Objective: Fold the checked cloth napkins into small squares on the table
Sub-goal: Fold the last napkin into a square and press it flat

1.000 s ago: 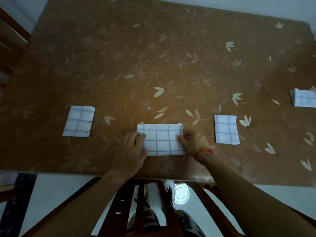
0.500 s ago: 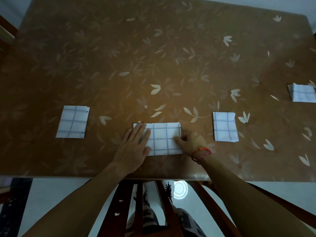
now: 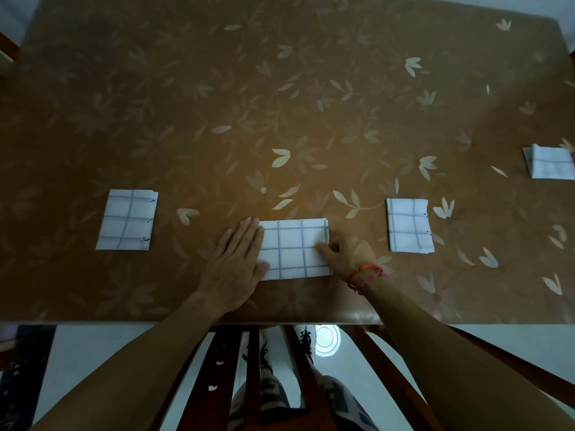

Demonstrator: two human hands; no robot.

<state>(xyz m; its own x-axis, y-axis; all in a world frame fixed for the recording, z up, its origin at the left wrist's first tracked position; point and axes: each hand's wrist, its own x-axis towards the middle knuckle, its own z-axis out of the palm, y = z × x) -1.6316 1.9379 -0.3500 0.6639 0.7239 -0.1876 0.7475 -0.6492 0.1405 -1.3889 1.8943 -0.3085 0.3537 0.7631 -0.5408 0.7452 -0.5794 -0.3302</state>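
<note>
A white napkin with blue checks (image 3: 292,248) lies folded into a wide rectangle near the table's front edge. My left hand (image 3: 238,259) lies flat on its left end, fingers straight and pressing down. My right hand (image 3: 345,251) has curled fingers pinching the napkin's right edge. Three other checked napkins lie folded small: one at the left (image 3: 127,219), one to the right (image 3: 409,225), one at the far right edge (image 3: 549,161).
The table (image 3: 280,88) has a brown cover with a pale leaf pattern; its front edge runs just below my wrists. A wooden chair (image 3: 236,377) and my legs show beneath. Another chair's corner shows at the far left.
My left hand has gone from curled at the napkin's left edge to flat with straight fingers on it. The right hand stays at the right edge.
</note>
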